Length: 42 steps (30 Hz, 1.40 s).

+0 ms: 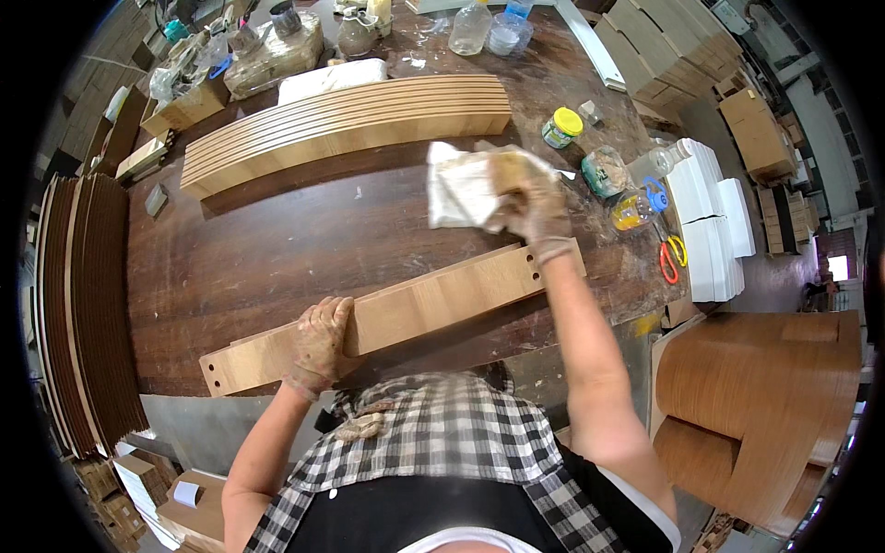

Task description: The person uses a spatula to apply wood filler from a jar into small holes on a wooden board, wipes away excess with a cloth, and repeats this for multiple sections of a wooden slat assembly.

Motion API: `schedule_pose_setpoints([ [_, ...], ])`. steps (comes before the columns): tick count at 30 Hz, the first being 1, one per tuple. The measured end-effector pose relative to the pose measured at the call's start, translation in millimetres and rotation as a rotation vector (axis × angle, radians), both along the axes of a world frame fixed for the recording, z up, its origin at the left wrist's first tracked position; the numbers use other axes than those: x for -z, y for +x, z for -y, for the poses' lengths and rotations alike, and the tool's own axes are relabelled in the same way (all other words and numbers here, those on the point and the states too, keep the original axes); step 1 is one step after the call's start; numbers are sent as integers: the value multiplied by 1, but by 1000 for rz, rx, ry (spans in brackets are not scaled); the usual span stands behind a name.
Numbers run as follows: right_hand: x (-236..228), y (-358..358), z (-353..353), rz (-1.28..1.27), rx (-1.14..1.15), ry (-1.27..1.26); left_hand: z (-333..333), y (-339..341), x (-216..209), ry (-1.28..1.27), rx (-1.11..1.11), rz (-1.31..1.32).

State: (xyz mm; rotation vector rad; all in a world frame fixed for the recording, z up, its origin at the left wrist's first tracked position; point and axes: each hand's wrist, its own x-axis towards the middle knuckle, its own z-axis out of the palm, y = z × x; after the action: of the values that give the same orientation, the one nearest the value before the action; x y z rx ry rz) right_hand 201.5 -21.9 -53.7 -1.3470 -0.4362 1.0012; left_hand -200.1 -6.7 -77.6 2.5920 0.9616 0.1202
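Observation:
My left hand (pixel 321 341), in a thin stained glove, is closed over a light wooden board (pixel 433 304) near its left end. The board lies aslant along the table's near side, with dark round holes at both ends. Another board's edge shows beneath it. Beyond the board's right end, my right hand (pixel 539 207), gloved too, is at the right part of a folded white cloth (pixel 458 194). Its fingers are closed round a tan, sponge-like pad (pixel 507 172), somewhat blurred. Part of the cloth is hidden under the hand and pad.
Several grooved wooden boards (pixel 350 120) stand in a row on the dark table (pixel 249 267). To the right are a yellow-lidded jar (pixel 561 127), a blue-topped bottle (pixel 636 207), scissors (pixel 670 258) and white foam pieces (pixel 705 221). Dark panels (pixel 88 313) stack at the left.

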Motion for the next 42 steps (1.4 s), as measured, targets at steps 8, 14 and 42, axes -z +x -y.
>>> schedule_pose_setpoints([
  [8,-25,86,95,-49,299,335,1,21,-9,-77,-16,-107],
  [14,-7,90,114,-405,339,572,14,76,-7,9,7,-111],
  [42,-15,130,165,-261,852,540,-18,-35,-6,-30,-9,-192],
])
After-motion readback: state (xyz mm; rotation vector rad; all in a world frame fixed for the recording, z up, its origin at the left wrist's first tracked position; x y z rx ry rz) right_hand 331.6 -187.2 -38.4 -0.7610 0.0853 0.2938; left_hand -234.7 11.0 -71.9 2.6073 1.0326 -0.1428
